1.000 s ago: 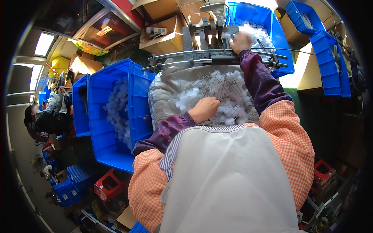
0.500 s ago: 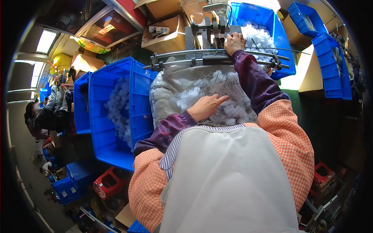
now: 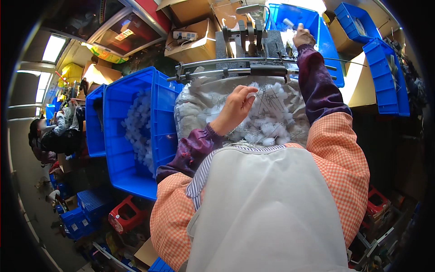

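Note:
My left hand (image 3: 233, 109) is raised over a pale cloth (image 3: 190, 102) covered with white brush-like pieces (image 3: 267, 129) and thin metal wires (image 3: 272, 97). Its thumb and fingertips are drawn together; whatever they pinch, perhaps something small and white, is too small to name. At the far right, my right hand (image 3: 304, 37) reaches over the blue bin (image 3: 324, 31), its fingers partly apart and nothing visible in them. A blurred whitish piece (image 3: 287, 21) shows just left of it. Between the hands stands a bench device (image 3: 249, 43) with metal rails and a dark sleeve (image 3: 268, 70).
A large blue crate (image 3: 165, 118) with white pieces stands on the left. Cardboard boxes (image 3: 195, 45) lie behind it. More blue bins (image 3: 385, 77) stand at right, a red stool (image 3: 127, 214) at lower left. Another person (image 3: 56, 136) sits at far left.
My right hand has left the bench device and moved right, over the blue bin. The left hand has risen and its pointing finger has drawn in. The dark sleeve has slid right.

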The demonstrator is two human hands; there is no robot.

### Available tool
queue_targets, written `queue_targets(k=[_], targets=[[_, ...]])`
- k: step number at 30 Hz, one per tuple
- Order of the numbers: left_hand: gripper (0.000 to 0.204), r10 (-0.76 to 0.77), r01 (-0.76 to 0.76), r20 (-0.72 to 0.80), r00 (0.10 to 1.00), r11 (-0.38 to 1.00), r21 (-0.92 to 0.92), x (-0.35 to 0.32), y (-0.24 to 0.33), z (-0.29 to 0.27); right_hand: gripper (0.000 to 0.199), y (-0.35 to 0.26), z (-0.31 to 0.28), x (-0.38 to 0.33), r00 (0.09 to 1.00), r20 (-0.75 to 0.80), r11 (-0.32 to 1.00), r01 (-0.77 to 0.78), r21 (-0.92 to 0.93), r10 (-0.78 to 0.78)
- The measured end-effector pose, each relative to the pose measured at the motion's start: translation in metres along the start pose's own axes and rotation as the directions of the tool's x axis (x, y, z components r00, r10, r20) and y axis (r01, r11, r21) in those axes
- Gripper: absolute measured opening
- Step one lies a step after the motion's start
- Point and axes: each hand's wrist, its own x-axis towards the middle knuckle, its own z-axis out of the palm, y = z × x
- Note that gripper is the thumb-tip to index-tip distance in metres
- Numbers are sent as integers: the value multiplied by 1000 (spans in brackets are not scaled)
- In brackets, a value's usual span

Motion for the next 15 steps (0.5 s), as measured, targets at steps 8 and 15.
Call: queue_targets(k=[8, 15], targets=[[23, 72, -103, -232, 970, 987, -123, 22, -12, 9, 39, -25, -37, -133, 284, 240, 258, 25, 966, -928], [53, 11, 56, -174, 985, 925, 375, 1, -14, -18, 26, -31, 5, -89, 859, 57, 750, 410, 518, -509]])
